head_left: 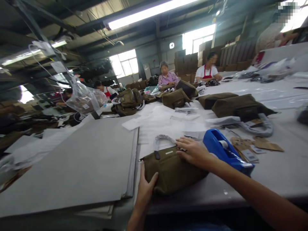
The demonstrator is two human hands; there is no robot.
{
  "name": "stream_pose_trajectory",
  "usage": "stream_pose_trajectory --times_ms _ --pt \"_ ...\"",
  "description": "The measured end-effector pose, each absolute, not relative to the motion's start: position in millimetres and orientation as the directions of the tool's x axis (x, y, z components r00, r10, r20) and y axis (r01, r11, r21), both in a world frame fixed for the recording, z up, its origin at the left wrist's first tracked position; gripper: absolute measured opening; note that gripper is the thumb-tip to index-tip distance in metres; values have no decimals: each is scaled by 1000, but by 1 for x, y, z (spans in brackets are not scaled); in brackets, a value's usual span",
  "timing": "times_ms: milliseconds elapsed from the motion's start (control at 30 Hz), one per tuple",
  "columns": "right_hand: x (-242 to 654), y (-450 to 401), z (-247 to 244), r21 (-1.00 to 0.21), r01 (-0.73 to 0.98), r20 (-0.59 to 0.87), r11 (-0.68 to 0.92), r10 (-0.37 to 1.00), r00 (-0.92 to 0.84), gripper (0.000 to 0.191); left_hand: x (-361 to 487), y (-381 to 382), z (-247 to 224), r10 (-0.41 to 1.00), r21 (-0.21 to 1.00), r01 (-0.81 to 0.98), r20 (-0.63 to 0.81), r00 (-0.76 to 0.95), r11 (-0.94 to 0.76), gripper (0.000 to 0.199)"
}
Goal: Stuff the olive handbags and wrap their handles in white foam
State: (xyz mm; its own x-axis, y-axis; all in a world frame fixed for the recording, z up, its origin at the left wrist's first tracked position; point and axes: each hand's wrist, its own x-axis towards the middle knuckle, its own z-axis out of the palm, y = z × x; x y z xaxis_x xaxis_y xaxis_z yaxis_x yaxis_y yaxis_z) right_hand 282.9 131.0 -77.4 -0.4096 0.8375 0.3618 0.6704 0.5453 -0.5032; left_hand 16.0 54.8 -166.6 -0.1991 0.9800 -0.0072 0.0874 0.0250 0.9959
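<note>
An olive-green handbag (173,173) lies on the white table in front of me, its wrapped handle (165,138) standing up at the back. My left hand (145,187) holds the bag's left end, with the thumb on the near face and a finger along the side edge. Across the top right of the bag rests my right hand (193,152), its fingers stretched out and touching the fabric near the zip. Just right of that hand stands a blue tape dispenser (227,154).
Grey boards (79,160) are stacked at left. Brown tags (247,147) lie beyond the dispenser. More olive bags (240,107) and white paper sheets (158,117) lie farther back. A plastic bag (84,96) hangs by a metal post. Several people sit or stand across the table.
</note>
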Motion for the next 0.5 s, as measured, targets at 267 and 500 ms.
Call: stream_pose_trajectory --times_ms 267,500 --pt "292 69 -162 -402 734 577 547 774 -261 56 29 37 -150 946 996 -94 -20 -324 -11 99" --pt "301 32 -113 -440 675 762 592 644 -69 58 26 11 -133 873 987 161 58 -484 24 48"
